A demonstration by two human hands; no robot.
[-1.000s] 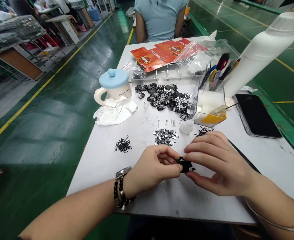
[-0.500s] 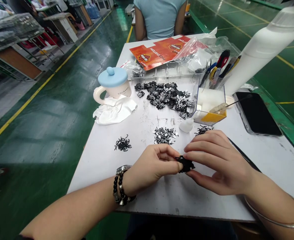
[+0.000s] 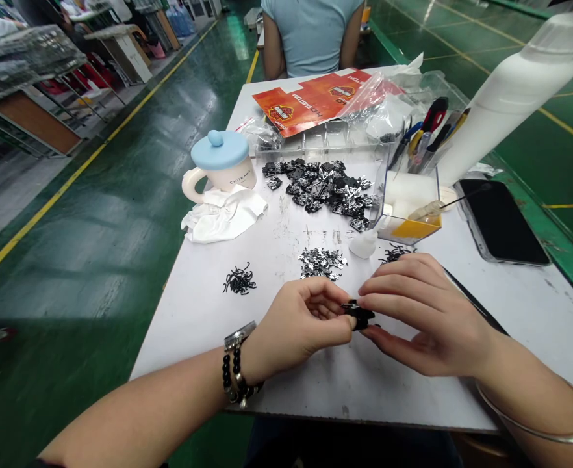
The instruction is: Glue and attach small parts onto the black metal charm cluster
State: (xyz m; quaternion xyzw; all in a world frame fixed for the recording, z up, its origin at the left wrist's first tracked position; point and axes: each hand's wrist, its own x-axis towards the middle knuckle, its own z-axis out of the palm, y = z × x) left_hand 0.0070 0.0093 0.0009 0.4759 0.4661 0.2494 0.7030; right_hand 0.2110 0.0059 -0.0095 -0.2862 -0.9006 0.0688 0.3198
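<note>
A small flat black part [image 3: 361, 316] is held over the near part of the white table. My left hand [image 3: 306, 316] pinches its left side between thumb and fingers. On the other side, my right hand [image 3: 420, 315] grips the same part with its fingertips. Just beyond the hands lies a heap of tiny silver and black pieces [image 3: 322, 263]. Small curved black pieces [image 3: 240, 280] form a pile on the left, and a similar black pile [image 3: 396, 253] is partly hidden behind my right hand. Farther back is a larger heap of black and silver parts [image 3: 323, 185].
A lidded mug [image 3: 223, 166] stands back left behind a crumpled white tissue [image 3: 223, 214]. To the right are a clear tool holder [image 3: 408, 205], a small white nozzle-shaped piece [image 3: 363, 244], a tall white bottle [image 3: 510, 91] and a phone [image 3: 503, 221]. A person [image 3: 313, 36] sits beyond the table.
The black part has tilted between my fingers and now shows more of its edge. My left wrist has turned slightly; my right hand has barely shifted.
</note>
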